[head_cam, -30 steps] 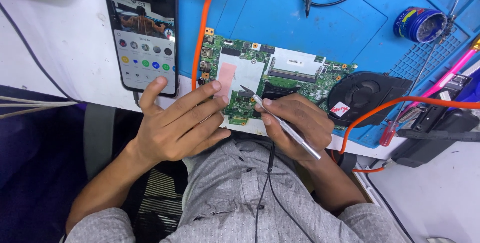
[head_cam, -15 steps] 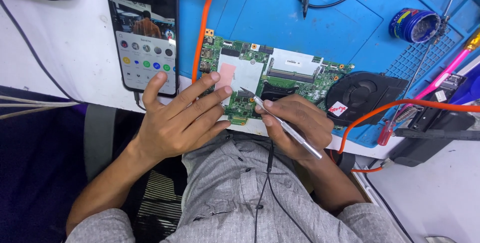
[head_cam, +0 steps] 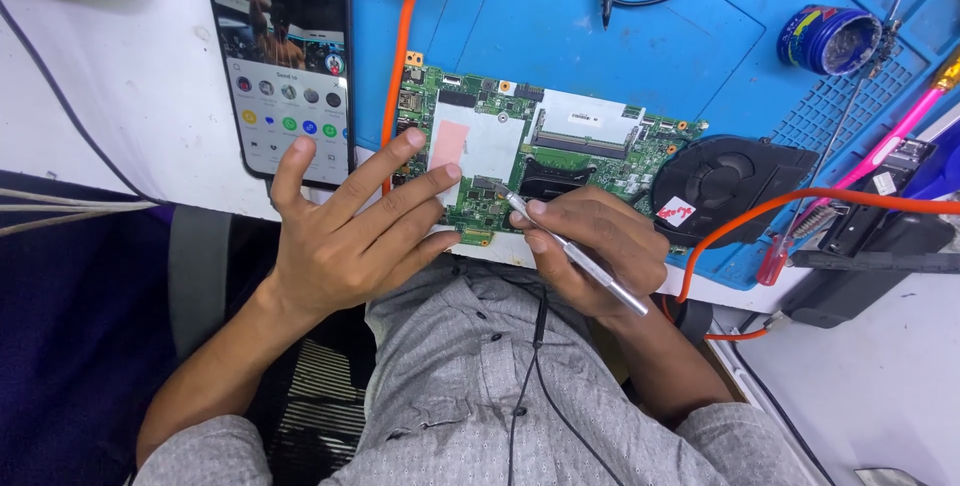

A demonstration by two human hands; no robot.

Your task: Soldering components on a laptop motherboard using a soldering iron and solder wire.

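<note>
Head view: green circuit board (head_cam: pixel 530 161) at frame centre, near the blue mat's (head_cam: pixel 620 36) lower edge. Left hand (head_cam: pixel 345 236), fingers spread loose, rests on its left edge (phone (head_cam: pixel 285 56) just beside). Right hand (head_cam: pixel 600 246) grips a silver tool (head_cam: pixel 575 254), tip on the board; open mat above.

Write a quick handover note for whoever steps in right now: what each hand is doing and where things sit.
Left hand: open, fingers spread flat on the near left edge of the green circuit board.
Right hand: shut on a slim metal tool, tip on the board's near middle.
Board lies on the blue mat; black fan at its right, phone at its left.
Done and left: cannot tell; the tool tip is still on the board.
</note>
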